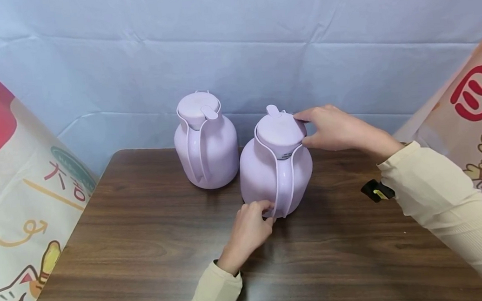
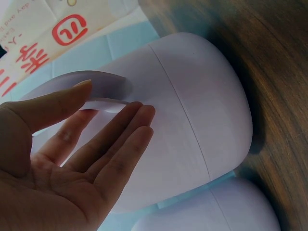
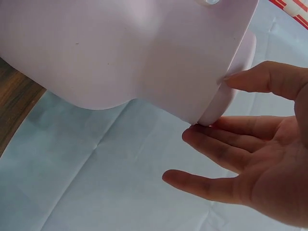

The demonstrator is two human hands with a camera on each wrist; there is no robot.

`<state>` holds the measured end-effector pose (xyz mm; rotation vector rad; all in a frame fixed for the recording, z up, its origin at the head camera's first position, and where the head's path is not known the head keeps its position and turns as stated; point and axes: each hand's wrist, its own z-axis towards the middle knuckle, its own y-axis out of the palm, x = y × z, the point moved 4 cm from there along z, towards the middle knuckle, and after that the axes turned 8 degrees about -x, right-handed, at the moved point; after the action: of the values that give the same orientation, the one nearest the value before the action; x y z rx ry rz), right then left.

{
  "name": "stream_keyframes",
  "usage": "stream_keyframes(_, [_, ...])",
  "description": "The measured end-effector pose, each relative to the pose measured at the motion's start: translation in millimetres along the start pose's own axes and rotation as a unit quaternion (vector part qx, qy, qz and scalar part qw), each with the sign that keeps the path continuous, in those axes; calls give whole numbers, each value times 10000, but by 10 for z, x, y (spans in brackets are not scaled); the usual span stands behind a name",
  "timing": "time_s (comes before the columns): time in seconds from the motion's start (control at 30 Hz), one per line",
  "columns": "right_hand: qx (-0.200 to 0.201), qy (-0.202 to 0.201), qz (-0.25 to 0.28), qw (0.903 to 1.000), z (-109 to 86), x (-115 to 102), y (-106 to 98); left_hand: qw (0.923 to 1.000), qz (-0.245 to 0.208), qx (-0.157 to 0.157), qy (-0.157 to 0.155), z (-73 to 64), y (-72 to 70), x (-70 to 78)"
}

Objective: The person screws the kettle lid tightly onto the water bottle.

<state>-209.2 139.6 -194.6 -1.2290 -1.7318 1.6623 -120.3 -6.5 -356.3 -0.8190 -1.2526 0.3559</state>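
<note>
Two lilac thermos jugs stand side by side on the wooden table. The nearer jug (image 1: 253, 177) has its handle (image 1: 284, 189) facing me, and the tab on its lid (image 1: 279, 129) points toward the back. With thumb and index finger, my left hand (image 1: 250, 226) pinches the handle near its lower end; the other fingers stay straight beside the body (image 2: 192, 106). At the jug's top, my right hand (image 1: 333, 127) grips the lid's right edge between thumb and fingers, its little finger (image 3: 202, 185) held away. The second jug (image 1: 220, 147) stands to the left, untouched, its lid tab toward its handle.
Pale blue cloth (image 1: 235, 62) hangs behind the table (image 1: 146, 241). Printed sheets with cartoon figures hang at the left (image 1: 18, 208) and right (image 1: 474, 120) sides. A black strap piece (image 1: 377, 191) sticks out at my right sleeve.
</note>
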Motion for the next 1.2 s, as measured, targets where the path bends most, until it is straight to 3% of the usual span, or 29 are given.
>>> stream_keyframes(0.83, [422, -298, -433, 9977, -48, -81, 21, 10000, 1, -14, -16, 4, 19, -10])
stream_keyframes(1.2, [461, -66, -565, 9973, -97, -105, 2, 10000, 37, -13, -30, 2, 20, -13])
